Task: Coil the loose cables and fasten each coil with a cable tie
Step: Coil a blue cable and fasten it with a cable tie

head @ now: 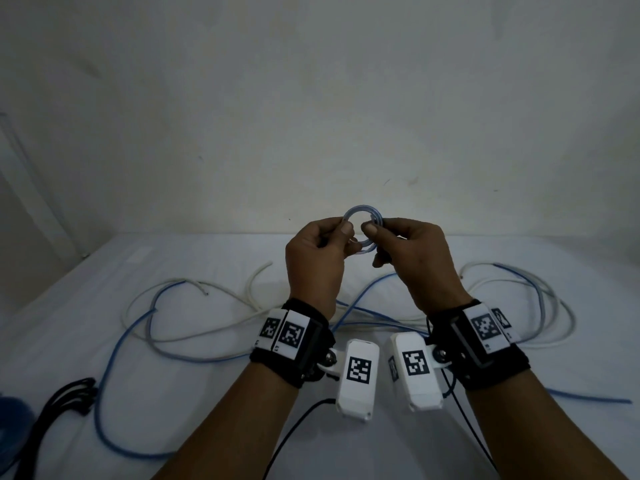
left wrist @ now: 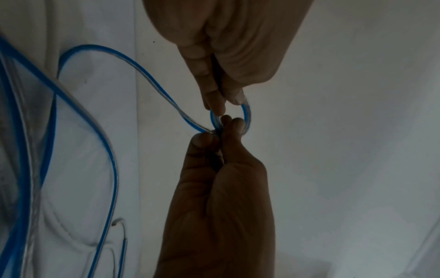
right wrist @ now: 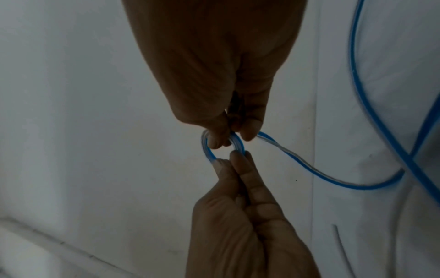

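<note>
A white sheet (head: 381, 445) meets a pale wall (head: 311, 98).

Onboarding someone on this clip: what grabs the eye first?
A small blue-and-clear coil held up at centre, pinched on one side by the left hand and on the other by the right hand. Below it, loose blue and white cables sprawl over the white table; black cable ties lie at its near-left edge.

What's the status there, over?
Left hand and right hand both pinch a small blue-and-clear cable coil. Rest of cable loose on the table. Black cable ties untouched. Nothing in the way.
</note>
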